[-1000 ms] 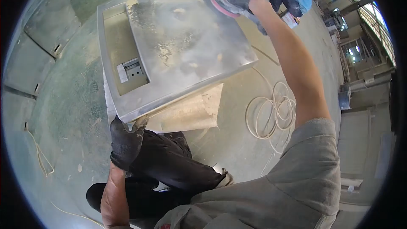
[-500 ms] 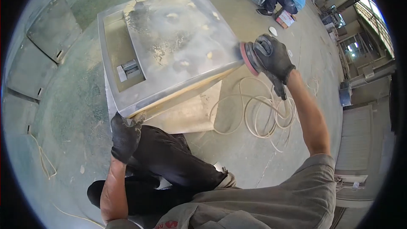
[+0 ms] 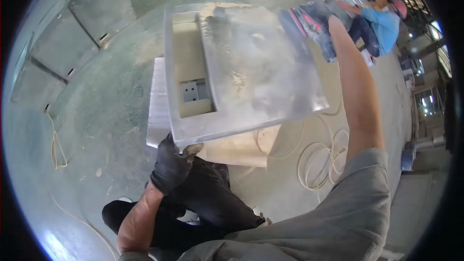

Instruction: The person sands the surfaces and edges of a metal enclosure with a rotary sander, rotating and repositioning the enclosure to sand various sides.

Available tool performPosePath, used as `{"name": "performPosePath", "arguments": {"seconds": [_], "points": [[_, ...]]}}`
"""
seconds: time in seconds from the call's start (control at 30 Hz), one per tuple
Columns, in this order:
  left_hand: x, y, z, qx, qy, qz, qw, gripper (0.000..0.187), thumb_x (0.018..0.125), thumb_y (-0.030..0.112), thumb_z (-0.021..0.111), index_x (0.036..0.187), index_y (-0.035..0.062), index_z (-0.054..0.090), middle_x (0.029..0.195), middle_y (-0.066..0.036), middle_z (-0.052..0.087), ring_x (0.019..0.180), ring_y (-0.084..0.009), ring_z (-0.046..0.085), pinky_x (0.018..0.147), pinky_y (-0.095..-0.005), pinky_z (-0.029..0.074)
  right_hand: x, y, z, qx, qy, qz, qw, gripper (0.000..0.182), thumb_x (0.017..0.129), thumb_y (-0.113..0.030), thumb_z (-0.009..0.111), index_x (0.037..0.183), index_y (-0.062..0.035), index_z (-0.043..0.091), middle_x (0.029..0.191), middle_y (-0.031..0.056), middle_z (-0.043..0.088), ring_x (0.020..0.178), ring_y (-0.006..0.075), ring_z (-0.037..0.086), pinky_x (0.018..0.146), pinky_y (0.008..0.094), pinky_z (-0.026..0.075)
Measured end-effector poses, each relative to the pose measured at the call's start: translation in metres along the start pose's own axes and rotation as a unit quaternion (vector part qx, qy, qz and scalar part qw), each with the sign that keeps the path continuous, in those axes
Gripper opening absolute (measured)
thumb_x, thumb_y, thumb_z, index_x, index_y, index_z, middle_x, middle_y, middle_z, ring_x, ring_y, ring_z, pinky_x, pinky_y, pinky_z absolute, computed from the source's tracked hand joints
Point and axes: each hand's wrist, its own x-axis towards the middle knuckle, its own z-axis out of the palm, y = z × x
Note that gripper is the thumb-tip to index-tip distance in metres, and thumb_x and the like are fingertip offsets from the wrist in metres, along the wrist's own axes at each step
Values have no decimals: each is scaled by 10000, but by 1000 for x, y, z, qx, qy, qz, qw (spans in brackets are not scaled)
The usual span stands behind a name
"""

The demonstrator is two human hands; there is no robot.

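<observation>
A grey metal panel box point(image 3: 270, 67) with pale filler patches and a rectangular recess lies tilted in front of me. My left hand point(image 3: 171, 164), in a dark glove, grips the box's near left corner. At the far right edge of the box my right hand point(image 3: 316, 21), also gloved and blurred by motion, is closed on a sander point(image 3: 298, 21) with a pink-red disc. The disc is at the box's edge; whether it touches cannot be made out. Under the box is a pale sheet point(image 3: 241, 152).
A coiled pale hose point(image 3: 309, 164) lies on the floor at the right. Grey panels point(image 3: 101, 9) stand at the left, with a cable point(image 3: 55, 150) near them. A co-worker in blue point(image 3: 384, 29) crouches at the upper right beside a metal piece.
My right hand has moved with the sander from the near right corner to the far right edge. The view has shifted, so the box sits further right. My left hand still grips the corner.
</observation>
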Motion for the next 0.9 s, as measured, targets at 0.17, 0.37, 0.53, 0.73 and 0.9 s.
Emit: {"name": "performPosePath", "arguments": {"seconds": [0.17,0.37,0.53,0.73,0.9], "points": [[3,-4,0,20,9,35,999,328,881,119,791,1169,7,681,1049,-204,743,970,-375,733,828,-414,581,88,-13,14,-140,-31,101,985,598,895,-535,646,1275,-75,691,1244,172,714,1104,322,691,959,409,532],[1,-9,2,-9,7,-5,1000,335,848,17,772,1166,-15,672,1055,-191,745,996,-324,729,861,-404,577,90,-226,12,-209,-75,-38,974,598,846,-527,681,1219,-62,728,1226,174,727,1097,340,701,947,433,541],[1,-14,4,3,10,-17,1000,443,856,162,813,1230,5,635,1044,-256,724,1000,-444,701,843,-469,573,132,-333,54,-140,-59,-111,982,557,855,-518,661,1239,-120,730,1239,146,729,1042,308,706,934,429,543],[2,-34,6,32,9,7,999,443,854,154,793,1225,-20,624,1023,-284,708,1007,-459,687,861,-486,562,104,-413,56,-141,-64,-147,977,523,889,-512,590,1158,-88,740,1154,157,745,1018,318,719,882,418,554],[5,-28,7,56,-18,-37,998,438,850,53,785,1253,-11,624,1110,-233,728,1045,-385,705,909,-435,560,136,-318,63,-177,-35,-111,977,529,897,-500,586,1175,-78,743,1171,191,737,1033,352,721,911,451,550]]}}
